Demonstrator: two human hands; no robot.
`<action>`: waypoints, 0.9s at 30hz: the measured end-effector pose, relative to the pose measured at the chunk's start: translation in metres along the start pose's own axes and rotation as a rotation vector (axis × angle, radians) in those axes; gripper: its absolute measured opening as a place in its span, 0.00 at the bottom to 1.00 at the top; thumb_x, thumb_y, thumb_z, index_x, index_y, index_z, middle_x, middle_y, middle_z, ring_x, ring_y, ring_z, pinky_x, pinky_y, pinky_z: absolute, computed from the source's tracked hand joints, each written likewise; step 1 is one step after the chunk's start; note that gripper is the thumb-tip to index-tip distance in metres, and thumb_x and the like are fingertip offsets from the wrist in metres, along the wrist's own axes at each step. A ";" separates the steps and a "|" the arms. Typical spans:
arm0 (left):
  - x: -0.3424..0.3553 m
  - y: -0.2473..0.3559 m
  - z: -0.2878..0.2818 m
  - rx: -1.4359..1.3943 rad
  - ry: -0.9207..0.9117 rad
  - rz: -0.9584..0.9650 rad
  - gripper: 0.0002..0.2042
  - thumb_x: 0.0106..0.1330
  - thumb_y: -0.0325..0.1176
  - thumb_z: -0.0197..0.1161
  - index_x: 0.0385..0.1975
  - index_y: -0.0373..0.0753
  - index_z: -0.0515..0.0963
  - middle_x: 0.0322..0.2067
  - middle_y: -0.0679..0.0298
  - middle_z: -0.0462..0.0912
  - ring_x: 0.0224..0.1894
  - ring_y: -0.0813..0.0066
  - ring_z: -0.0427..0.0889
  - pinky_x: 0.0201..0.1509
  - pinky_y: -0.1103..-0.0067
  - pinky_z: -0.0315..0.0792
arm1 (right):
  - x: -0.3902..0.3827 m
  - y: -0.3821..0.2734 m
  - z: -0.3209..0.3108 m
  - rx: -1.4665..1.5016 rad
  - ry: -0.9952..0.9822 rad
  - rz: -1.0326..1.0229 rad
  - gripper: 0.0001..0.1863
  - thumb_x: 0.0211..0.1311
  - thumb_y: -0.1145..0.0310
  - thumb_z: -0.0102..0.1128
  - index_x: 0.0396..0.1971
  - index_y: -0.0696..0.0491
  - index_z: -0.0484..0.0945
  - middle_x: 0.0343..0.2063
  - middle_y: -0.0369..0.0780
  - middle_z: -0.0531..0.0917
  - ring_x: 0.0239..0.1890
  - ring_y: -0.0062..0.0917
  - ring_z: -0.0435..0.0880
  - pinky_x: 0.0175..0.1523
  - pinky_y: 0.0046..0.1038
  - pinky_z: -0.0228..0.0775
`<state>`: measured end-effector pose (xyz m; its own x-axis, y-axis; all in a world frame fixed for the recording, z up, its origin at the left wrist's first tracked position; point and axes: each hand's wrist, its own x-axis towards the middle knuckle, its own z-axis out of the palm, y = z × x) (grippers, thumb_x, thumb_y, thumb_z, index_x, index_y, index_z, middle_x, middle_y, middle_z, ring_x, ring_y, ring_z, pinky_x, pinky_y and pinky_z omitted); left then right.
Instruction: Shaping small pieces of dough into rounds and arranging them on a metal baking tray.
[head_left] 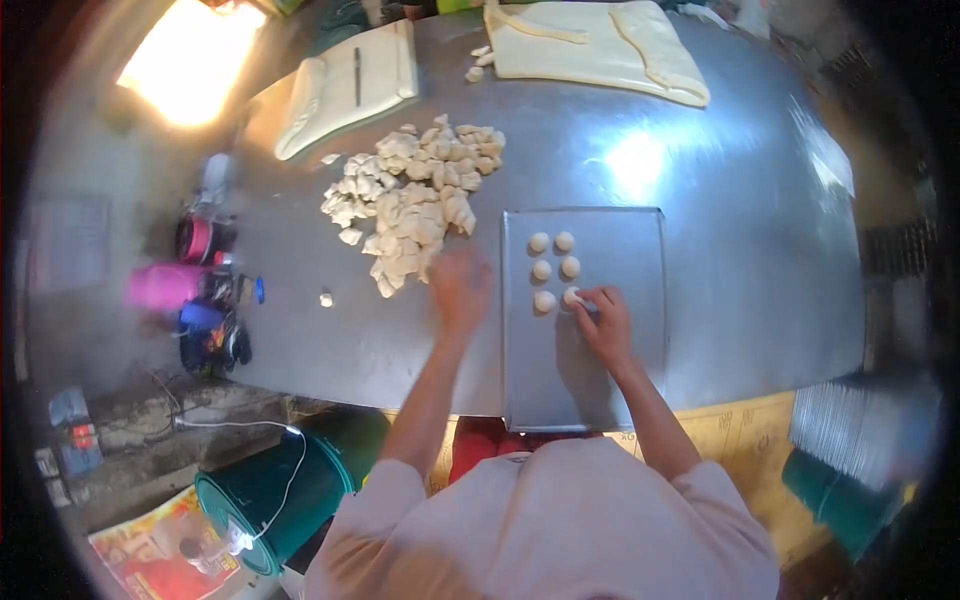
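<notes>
Right hand [606, 328]: thumb and forefinger drawn narrow, pinching a small round dough ball [571, 296] by its near right side. The ball sits at my fingertips, over the tray [530, 375], nearest me in the right-hand column; five other balls [541, 270] lie apart from it, making two columns of three.

Handling, my judgement: light, soft, easily dented, perhaps slightly tacky. Best held low around the sides with the finger pads, lightly; a hard pinch would flatten it.

Left hand [462, 290]: blurred, at the near right edge of the heap of dough pieces [408, 225] on the metal table [750, 280]. Cannot tell whether those fingers are spread or holding a piece. Heap lumps look irregular, probably just as soft.
</notes>
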<state>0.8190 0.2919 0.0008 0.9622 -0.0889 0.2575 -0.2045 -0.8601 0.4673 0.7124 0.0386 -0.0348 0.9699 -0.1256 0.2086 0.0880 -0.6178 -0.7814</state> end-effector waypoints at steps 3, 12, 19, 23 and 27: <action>0.059 -0.071 -0.012 0.087 0.261 -0.035 0.18 0.65 0.41 0.68 0.52 0.42 0.82 0.50 0.52 0.79 0.56 0.49 0.74 0.61 0.56 0.67 | -0.004 0.001 -0.009 0.167 -0.032 0.174 0.10 0.63 0.68 0.72 0.40 0.57 0.85 0.35 0.44 0.85 0.36 0.33 0.86 0.43 0.33 0.79; 0.105 -0.167 -0.029 -0.068 0.075 -0.092 0.17 0.65 0.35 0.71 0.52 0.41 0.79 0.36 0.55 0.83 0.39 0.55 0.82 0.47 0.62 0.77 | -0.006 -0.058 0.022 0.209 0.044 0.190 0.08 0.64 0.69 0.72 0.36 0.57 0.84 0.30 0.40 0.85 0.31 0.24 0.84 0.40 0.28 0.77; -0.031 -0.179 -0.080 -0.410 0.175 -0.370 0.09 0.67 0.33 0.71 0.36 0.34 0.81 0.31 0.58 0.83 0.33 0.66 0.81 0.40 0.70 0.75 | 0.031 -0.109 0.117 0.215 -0.073 0.086 0.11 0.62 0.69 0.70 0.42 0.55 0.83 0.41 0.44 0.84 0.39 0.32 0.84 0.45 0.34 0.78; -0.137 -0.152 -0.076 -0.660 0.011 -0.612 0.11 0.73 0.37 0.66 0.41 0.34 0.81 0.35 0.59 0.84 0.40 0.72 0.82 0.47 0.73 0.76 | 0.120 -0.125 0.215 0.149 -0.073 -0.218 0.17 0.62 0.70 0.68 0.50 0.53 0.81 0.51 0.48 0.80 0.47 0.45 0.83 0.50 0.42 0.77; -0.183 -0.133 -0.072 -0.807 -0.038 -0.674 0.12 0.75 0.37 0.63 0.46 0.34 0.80 0.37 0.57 0.85 0.42 0.70 0.84 0.49 0.70 0.77 | 0.208 -0.145 0.272 -0.178 -0.227 -0.336 0.18 0.60 0.71 0.67 0.50 0.54 0.79 0.49 0.51 0.81 0.48 0.52 0.82 0.50 0.45 0.76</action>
<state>0.6568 0.4586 -0.0472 0.9234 0.2560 -0.2859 0.3299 -0.1486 0.9323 0.9630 0.3136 -0.0379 0.9210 0.2665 0.2842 0.3861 -0.7217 -0.5745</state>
